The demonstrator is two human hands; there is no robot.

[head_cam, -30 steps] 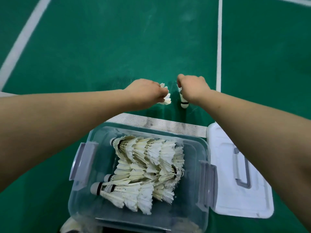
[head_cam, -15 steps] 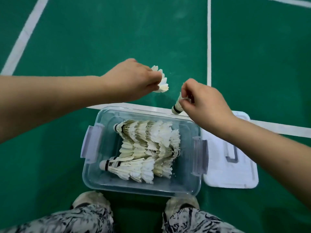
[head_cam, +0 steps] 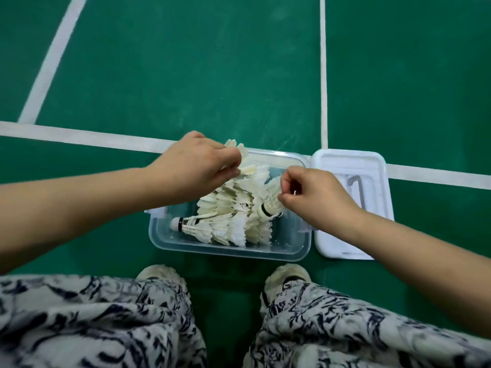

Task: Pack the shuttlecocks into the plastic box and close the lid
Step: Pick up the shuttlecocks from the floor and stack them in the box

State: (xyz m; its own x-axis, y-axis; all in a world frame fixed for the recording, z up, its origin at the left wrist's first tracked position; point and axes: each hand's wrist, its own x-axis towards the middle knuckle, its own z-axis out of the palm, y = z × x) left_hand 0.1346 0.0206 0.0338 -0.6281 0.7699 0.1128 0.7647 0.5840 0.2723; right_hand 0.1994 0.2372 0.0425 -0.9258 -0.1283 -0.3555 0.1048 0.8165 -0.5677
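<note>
- One clear plastic box (head_cam: 228, 252) sits on the green court floor (head_cam: 186, 75). It holds nested shuttlecocks (head_cam: 220, 227) lying in rows, too overlapped to count.
- One white lid (head_cam: 345, 160) lies just beside the box's right wall.
- Two pale shoes (head_cam: 159, 272) stand near the box's front edge.
- The left hand (head_cam: 196, 168) is over the far-left corner, its fingertips pinching the feathers of one shuttlecock (head_cam: 239, 150).
- The right hand (head_cam: 316, 197) is over the right side, its curled fingers pinching a second shuttlecock (head_cam: 268, 205) with the cork pointing down.

We stretch both bare forearms forward and inward, hands close but apart. Our left hand (head_cam: 196, 168) is knuckles-up, its fingers (head_cam: 231, 172) pinching a shuttlecock (head_cam: 244, 158); our right hand (head_cam: 316, 197), nearer us, curls round a second shuttlecock (head_cam: 269, 201).
</note>
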